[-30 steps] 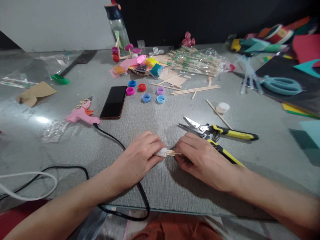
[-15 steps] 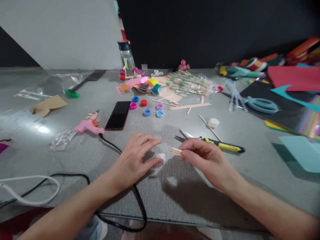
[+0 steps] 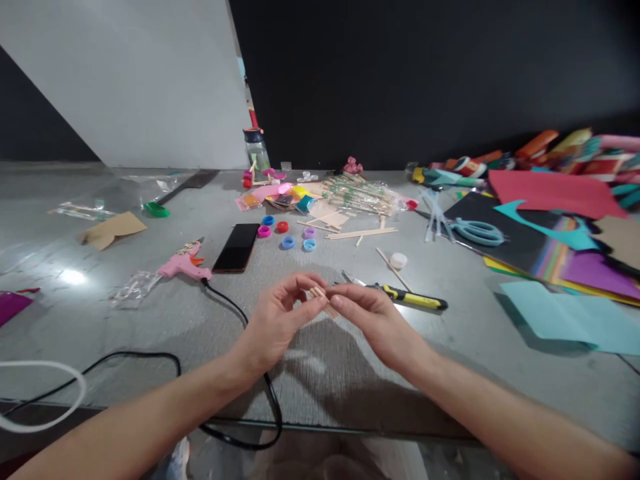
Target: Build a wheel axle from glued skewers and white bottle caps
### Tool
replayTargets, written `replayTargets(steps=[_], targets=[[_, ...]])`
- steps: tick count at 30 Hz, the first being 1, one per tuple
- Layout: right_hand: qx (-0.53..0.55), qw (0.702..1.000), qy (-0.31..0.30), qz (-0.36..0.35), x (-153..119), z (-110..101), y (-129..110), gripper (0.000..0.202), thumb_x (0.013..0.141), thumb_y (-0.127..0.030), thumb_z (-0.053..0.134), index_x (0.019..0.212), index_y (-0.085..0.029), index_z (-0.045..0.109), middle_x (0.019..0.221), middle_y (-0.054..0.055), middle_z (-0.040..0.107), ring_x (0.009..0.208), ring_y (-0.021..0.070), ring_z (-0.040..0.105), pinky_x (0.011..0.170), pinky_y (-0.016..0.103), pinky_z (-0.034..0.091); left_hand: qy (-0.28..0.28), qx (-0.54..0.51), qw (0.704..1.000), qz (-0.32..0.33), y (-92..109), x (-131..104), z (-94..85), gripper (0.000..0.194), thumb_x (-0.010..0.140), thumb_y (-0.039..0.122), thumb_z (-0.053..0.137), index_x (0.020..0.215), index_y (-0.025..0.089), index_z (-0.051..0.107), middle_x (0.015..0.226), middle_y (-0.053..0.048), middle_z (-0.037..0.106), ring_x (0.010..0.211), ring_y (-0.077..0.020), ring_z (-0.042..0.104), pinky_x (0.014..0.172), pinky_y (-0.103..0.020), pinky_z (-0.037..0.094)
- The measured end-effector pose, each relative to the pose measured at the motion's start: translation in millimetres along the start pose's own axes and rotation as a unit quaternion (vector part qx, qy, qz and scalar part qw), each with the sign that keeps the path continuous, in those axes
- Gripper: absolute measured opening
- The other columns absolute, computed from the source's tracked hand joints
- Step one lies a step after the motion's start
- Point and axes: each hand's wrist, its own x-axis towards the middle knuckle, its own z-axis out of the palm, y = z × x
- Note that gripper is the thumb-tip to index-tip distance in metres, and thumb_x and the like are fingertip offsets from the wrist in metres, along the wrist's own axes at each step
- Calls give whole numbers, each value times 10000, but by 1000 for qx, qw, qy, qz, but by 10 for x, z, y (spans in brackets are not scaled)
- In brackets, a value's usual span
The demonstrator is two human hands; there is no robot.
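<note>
A few short, pale wooden sticks (image 3: 325, 300) are pinched between my two hands, over the near middle of the table. My left hand (image 3: 280, 317) has its thumb and fingers closed on the left ends. From the other side, my right hand (image 3: 383, 323) grips the same sticks. Just beyond the right hand lies a pointed hand tool with yellow-and-black handles (image 3: 415, 298), its jaws partly hidden. Past it are a long wooden stick (image 3: 394, 269) and a white round cap (image 3: 398, 259).
A pink glue gun (image 3: 185, 263) trails a black cord toward the front edge. Beside it lies a phone (image 3: 237, 248). Several bottle caps (image 3: 288, 243), wooden sticks (image 3: 360, 233) and bagged sticks (image 3: 355, 193) lie farther back. Blue scissors (image 3: 477, 232) and coloured paper (image 3: 555, 193) are at right.
My left hand has closed from an open pose onto the sticks. My right hand has brought them left to meet it. The white piece by the left hand no longer shows; the view has shifted.
</note>
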Motion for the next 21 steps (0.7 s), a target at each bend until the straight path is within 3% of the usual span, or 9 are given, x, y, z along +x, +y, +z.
replayTargets(steps=[3, 6, 8, 12, 16, 21], targets=[[-174, 984, 7, -28, 34, -398, -109, 243, 961, -383, 557, 1036, -210, 710, 969, 53, 748, 874, 200, 681, 778, 339, 507, -9, -49, 999, -11, 27, 67, 31, 123, 905, 311, 677, 935, 213, 610, 1061, -35, 740, 908, -156, 665, 856, -326, 511], [-363, 931, 32, -29, -28, -801, -34, 162, 912, -331, 623, 906, -182, 688, 932, 101, 717, 818, 247, 654, 731, 369, 455, -27, -36, 999, -10, 58, 136, 65, 136, 891, 313, 672, 883, 198, 601, 834, -16, 724, 822, -160, 670, 812, -323, 504], [-444, 895, 35, -25, -127, -948, 122, 160, 895, -332, 629, 894, -174, 649, 844, 101, 690, 721, 253, 642, 651, 356, 432, -38, -32, 999, -17, 54, 177, 80, 152, 861, 318, 690, 841, 184, 620, 748, -1, 676, 744, -146, 645, 746, -304, 494], [-519, 854, 6, -45, -361, -951, 435, 192, 942, -367, 571, 963, -177, 591, 846, 95, 675, 766, 268, 652, 659, 366, 462, -32, -40, 999, -13, -3, 236, 55, 161, 855, 341, 704, 886, 182, 696, 742, 3, 659, 668, -119, 574, 676, -282, 463], [-539, 840, -14, -59, -488, -874, 528, 332, 921, -456, 630, 1074, -174, 543, 972, 119, 663, 885, 300, 641, 738, 427, 511, -16, -51, 999, -9, -30, 241, -6, 139, 852, 319, 725, 913, 194, 723, 760, 7, 688, 674, -110, 578, 667, -266, 449], [-555, 828, -40, -72, -499, -880, 535, 273, 857, -298, 646, 1063, -188, 504, 1027, 130, 625, 956, 336, 595, 782, 492, 528, -22, -79, 996, -26, -3, 180, -55, 78, 839, 263, 759, 861, 194, 730, 764, 7, 721, 709, -105, 620, 682, -242, 465]])
